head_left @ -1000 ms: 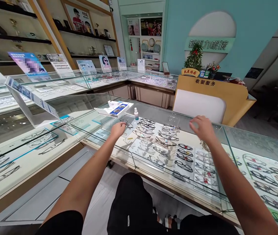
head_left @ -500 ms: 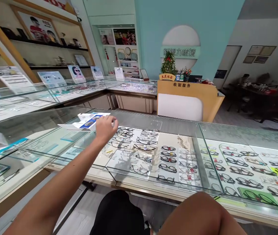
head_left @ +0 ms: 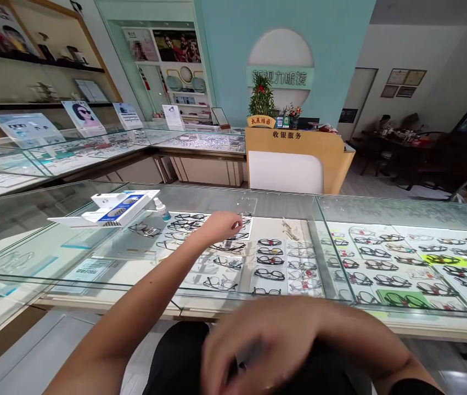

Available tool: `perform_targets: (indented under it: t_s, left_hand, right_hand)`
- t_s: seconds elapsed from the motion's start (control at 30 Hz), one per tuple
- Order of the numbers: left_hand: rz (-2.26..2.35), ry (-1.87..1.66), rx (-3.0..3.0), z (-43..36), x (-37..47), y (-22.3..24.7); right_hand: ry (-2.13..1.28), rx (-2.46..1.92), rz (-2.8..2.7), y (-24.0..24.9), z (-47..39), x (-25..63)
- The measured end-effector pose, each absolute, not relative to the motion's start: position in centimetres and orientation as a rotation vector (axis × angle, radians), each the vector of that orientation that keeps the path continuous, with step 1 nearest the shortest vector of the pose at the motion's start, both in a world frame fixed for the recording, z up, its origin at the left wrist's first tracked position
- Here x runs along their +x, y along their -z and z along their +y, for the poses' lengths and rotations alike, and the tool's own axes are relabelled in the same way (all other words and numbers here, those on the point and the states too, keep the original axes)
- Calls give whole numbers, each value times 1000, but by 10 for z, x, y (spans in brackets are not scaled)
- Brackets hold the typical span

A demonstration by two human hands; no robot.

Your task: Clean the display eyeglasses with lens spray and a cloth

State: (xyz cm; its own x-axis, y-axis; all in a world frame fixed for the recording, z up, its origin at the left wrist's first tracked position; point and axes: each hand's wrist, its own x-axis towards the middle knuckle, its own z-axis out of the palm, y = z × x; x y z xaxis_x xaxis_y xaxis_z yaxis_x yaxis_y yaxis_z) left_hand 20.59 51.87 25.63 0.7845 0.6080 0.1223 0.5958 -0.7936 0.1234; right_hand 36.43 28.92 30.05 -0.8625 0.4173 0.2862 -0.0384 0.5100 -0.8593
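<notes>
My left hand (head_left: 225, 226) is over the glass display case, its fingers curled in; whatever they hold, if anything, is hidden. Rows of eyeglasses (head_left: 269, 274) lie under the glass around and in front of it. Close to the camera at the bottom centre is my right hand (head_left: 264, 345), smeared by motion, so its fingers are unclear. A white and blue box (head_left: 124, 209) with its flaps spread rests on the glass to the left. Beside it stands a small white spray bottle (head_left: 162, 209) with a blue label.
The glass case (head_left: 200, 196) runs across the view, with more frames at the right. Behind it are a wooden counter (head_left: 340, 159) with a plant (head_left: 261, 101), and further showcases with upright cards (head_left: 85, 117). Dark furniture (head_left: 406, 148) stands at the back right.
My left hand has moved right, away from the box, and the spray bottle now shows there. My right hand has come into view at the bottom. The view has turned somewhat to the right.
</notes>
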Motion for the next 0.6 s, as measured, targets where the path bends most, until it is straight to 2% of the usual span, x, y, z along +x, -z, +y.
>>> perform_targets:
  t_s: [0.03, 0.13, 0.2, 0.4, 0.6]
  left_hand:
    - [1025, -138, 2867, 520, 201, -254]
    - [1145, 78, 2783, 524, 182, -245]
    - [1192, 137, 2754, 526, 174, -238]
    - [1175, 147, 2703, 525, 172, -231]
    - [935, -1, 2393, 519, 186, -253]
  right_hand:
    - [-1320, -332, -2265, -297, 304, 382]
    - [-1133, -860, -1997, -283, 355, 444]
    - [-1153, -1010, -1806, -270, 385, 477]
    - [-1089, -1071, -1553, -241, 414, 501]
    - [-1150, -1154, -1531, -224, 419, 504]
